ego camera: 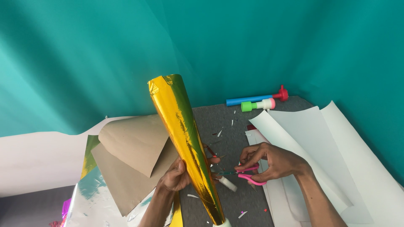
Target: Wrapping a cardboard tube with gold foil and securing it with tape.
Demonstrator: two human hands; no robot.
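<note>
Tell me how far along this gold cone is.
Done: the gold foil cone is already rolled and covered, with paper scraps on the grey mat. In hand: the left hand grips the cone while the right hand works pink-handled scissors beside it. Left: apparently some trimming; the cut itself is hidden.
</note>
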